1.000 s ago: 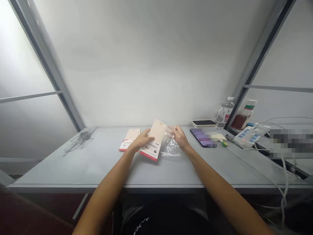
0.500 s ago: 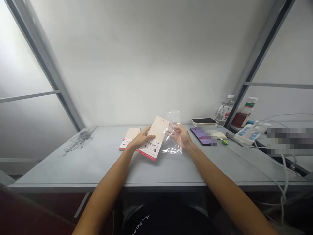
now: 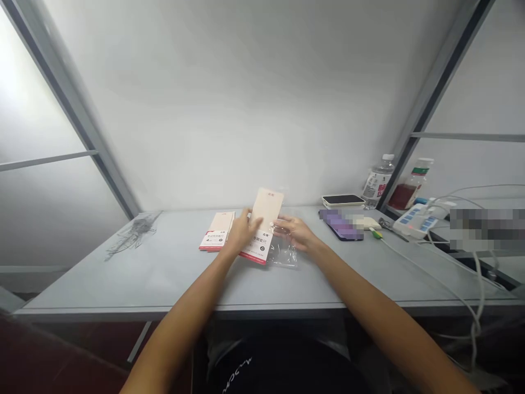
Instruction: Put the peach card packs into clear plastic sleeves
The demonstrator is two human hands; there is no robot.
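My left hand (image 3: 241,232) grips a pale pink and white printed card (image 3: 266,210) with a red bottom edge, held tilted above the desk. Just right of the card, my right hand (image 3: 297,231) pinches a clear plastic bag (image 3: 284,256), which hangs partly behind the card. Whether any of the card is inside the bag, I cannot tell. More cards (image 3: 216,232) of the same print lie on the desk, left of my left hand.
On the desk (image 3: 164,279), a purple-screened phone (image 3: 342,225), a second phone (image 3: 343,201) and a white charger (image 3: 366,223) lie to the right. Farther right are a clear bottle (image 3: 376,183), a power strip (image 3: 418,219) and loose cables. Dark scribble-like marks (image 3: 137,232) are at left.
The card has become more upright and moved slightly right. My right hand has come closer to it, and the bag has dropped lower and now overlaps behind the card.
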